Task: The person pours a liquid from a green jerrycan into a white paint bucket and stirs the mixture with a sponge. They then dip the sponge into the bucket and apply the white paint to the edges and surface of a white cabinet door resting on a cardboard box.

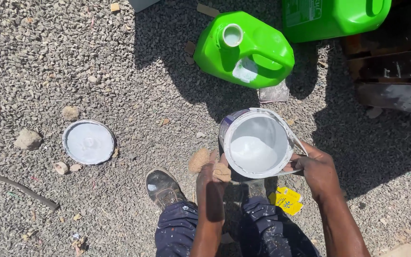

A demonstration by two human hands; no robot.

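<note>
Sunlit gravel ground: right hand grips the tilted white paint bucket's rim, left hand clasps its side, steadying it; round white lid lies well apart.

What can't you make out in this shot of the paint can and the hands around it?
Head view, all of it:
- Left hand: the fingers lie behind a tan sponge-like lump, so the grip is unclear.
- Paint can: its outer wall and base are hidden by its own rim.
- Second green jug: cut off by the top edge.
- Right hand: the fingertips are hidden behind the can's rim.
</note>
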